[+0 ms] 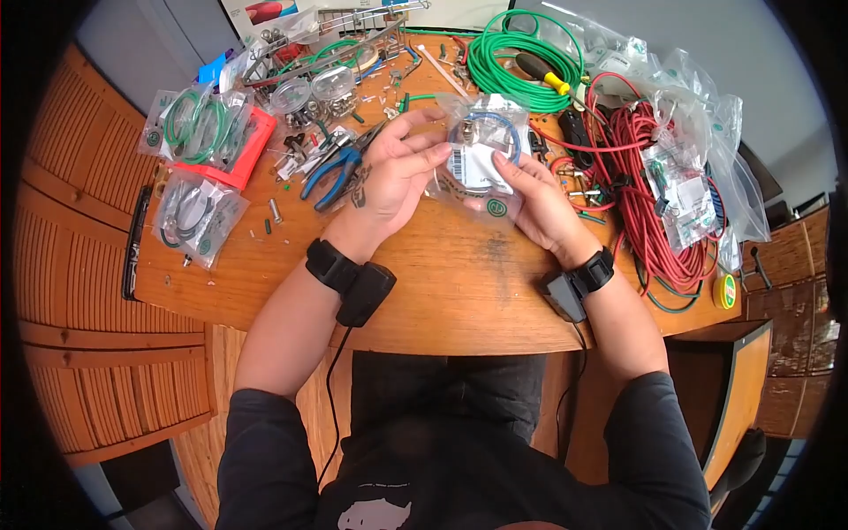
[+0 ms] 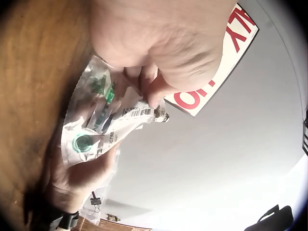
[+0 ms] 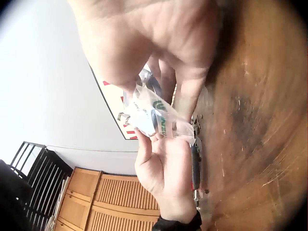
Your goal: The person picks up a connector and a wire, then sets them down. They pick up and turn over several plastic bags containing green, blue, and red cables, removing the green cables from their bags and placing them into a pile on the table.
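Note:
A clear plastic bag [image 1: 497,208] with a coiled blue cable [image 1: 515,132] and a white barcode label [image 1: 481,168] is held up above the wooden table. My right hand [image 1: 546,210] grips its right side, thumb on the front over the label and fingers behind. My left hand [image 1: 393,172] pinches the left edge near the barcode, its thumb pointing right. In the left wrist view, a metal connector [image 2: 162,116] shows by the label, below the left thumb. The right wrist view shows green print on the bag [image 3: 166,118] between both hands.
Blue-handled pliers [image 1: 329,177] lie left of the bag. Bagged cables [image 1: 199,216] and a red bin [image 1: 252,155] sit further left. Behind is a green cable coil [image 1: 512,62] with a screwdriver [image 1: 539,72]. Red cables [image 1: 654,203] and more plastic bags [image 1: 698,97] are heaped at right.

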Demonstrator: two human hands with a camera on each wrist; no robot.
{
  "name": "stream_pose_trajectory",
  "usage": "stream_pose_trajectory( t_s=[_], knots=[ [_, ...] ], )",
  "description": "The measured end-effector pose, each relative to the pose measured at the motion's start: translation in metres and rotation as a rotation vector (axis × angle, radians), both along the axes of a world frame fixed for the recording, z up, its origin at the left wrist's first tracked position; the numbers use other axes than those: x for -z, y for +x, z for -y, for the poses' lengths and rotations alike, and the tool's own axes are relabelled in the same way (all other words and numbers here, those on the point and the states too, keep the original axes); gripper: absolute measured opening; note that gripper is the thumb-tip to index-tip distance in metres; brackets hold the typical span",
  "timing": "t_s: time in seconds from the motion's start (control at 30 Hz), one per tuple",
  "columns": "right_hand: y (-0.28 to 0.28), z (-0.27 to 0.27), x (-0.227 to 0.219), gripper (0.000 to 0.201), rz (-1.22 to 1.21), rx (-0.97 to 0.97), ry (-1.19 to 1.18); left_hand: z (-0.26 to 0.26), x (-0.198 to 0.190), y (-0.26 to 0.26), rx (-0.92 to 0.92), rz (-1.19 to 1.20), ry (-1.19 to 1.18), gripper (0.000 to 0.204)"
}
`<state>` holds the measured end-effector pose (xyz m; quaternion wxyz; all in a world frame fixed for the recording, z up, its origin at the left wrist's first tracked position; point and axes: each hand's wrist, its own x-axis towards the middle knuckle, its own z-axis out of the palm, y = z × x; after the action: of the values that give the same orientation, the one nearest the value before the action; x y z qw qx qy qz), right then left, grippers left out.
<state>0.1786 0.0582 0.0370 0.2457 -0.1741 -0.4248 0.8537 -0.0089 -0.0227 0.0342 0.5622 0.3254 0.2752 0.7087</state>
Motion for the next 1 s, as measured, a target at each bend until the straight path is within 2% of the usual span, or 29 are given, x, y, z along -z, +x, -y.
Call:
stream_pose_trajectory(
  t_s=[0.17,0.23,0.27,0.33,0.4,0.47,0.53,0.63,0.77,0.83,0.87,0.9,1.0],
  knots=[
    [0.004,0.0,0.006,0.034,-0.023,-0.075,0.047,0.001,-0.004,0.005,0.014,-0.079,0.02,0.054],
    [0.004,0.0,0.011,0.035,-0.045,-0.082,0.094,0.001,-0.005,0.009,-0.106,-0.334,0.093,0.053],
    [0.003,-0.001,0.012,0.036,-0.015,-0.055,0.147,-0.001,-0.002,0.01,-0.104,-0.333,0.093,0.053],
    [0.002,0.0,0.013,0.038,0.016,-0.032,0.198,-0.003,0.003,0.011,-0.28,-0.749,0.038,0.045],
    [-0.001,0.002,0.012,0.041,0.049,0.071,0.296,-0.004,0.003,0.01,-0.325,-0.755,0.102,0.038],
    [-0.003,0.005,0.006,0.04,0.063,0.092,0.306,-0.003,0.0,0.008,-0.367,-0.762,0.171,0.031],
    [-0.002,0.006,0.003,0.039,0.078,0.122,0.315,0.0,-0.005,0.006,-0.517,-1.01,0.264,0.026],
    [0.002,0.005,0.002,0.045,0.147,0.082,0.367,0.005,-0.013,0.008,-0.536,-1.102,0.162,0.022],
    [-0.001,0.007,0.003,0.043,0.21,0.09,0.551,0.003,-0.006,0.005,-0.53,-1.101,0.136,0.02],
    [-0.001,0.006,0.002,0.042,0.192,0.104,0.607,-0.002,-0.003,0.001,-0.436,-0.69,0.117,0.019],
    [0.0,0.006,0.0,0.042,0.264,0.048,0.569,0.0,-0.005,0.0,-0.352,-0.558,0.027,0.018],
    [0.002,0.005,-0.001,0.042,0.335,-0.008,0.53,0.001,-0.008,0.0,-0.351,-0.559,0.026,0.018],
    [0.002,0.004,0.002,0.04,0.371,0.028,0.607,-0.001,-0.01,-0.005,-0.423,-0.518,-0.019,0.02]
  ],
)
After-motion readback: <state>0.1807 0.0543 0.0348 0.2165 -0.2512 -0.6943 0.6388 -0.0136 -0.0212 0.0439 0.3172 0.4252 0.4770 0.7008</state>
